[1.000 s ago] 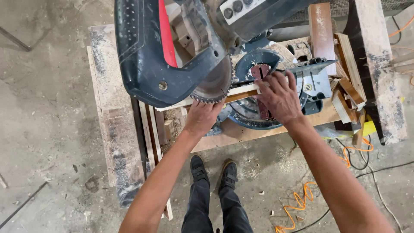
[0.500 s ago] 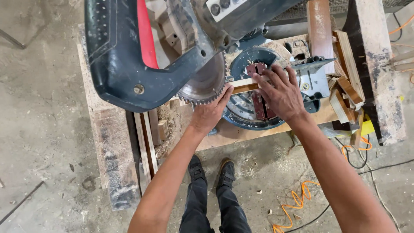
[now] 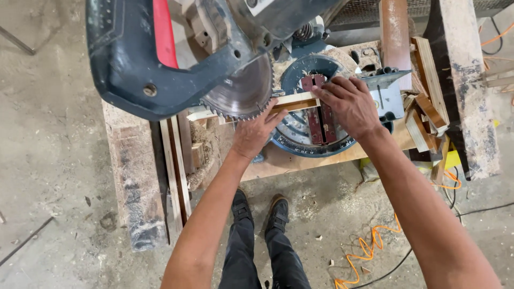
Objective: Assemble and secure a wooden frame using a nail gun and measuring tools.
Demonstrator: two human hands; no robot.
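A narrow pale wood strip lies across the round blue turntable of a mitre saw. My left hand rests its fingertips on the strip just below the toothed circular blade. My right hand presses flat on the strip's right end, over the red slotted insert. The saw's dark blue head with a red handle hangs raised above the strip, hiding its left part.
The saw sits on a low wooden platform on a dusty concrete floor. Long wood strips and a plank lie at the left, offcuts at the right. An orange cable coils on the floor beside my shoes.
Both hands have slid right along the strip. My right hand now presses flatter over the insert. The saw head fills more of the upper left as my view moved closer.
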